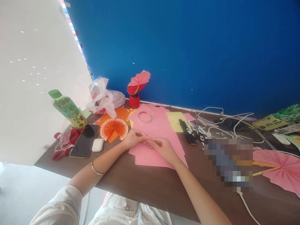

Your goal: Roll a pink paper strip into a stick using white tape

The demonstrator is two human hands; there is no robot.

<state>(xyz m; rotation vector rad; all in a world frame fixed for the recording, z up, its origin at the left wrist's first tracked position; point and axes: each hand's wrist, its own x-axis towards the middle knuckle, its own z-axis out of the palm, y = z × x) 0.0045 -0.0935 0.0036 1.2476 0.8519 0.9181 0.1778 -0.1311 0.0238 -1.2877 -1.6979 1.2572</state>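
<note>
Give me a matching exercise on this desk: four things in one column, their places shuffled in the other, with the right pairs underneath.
Column one
1. Green-capped clear plastic bottle
2. White rounded plastic case
3. Thin silver-coloured ring
4. Small red cylindrical pot

Column two
A. Lying on the pink paper sheets
B. Just right of the black-screened phone
C. Under the pink and red pleated paper fan
D. By the far end of the phone, near the white wall

Right pairs: 1-D, 2-B, 3-A, 4-C
</note>
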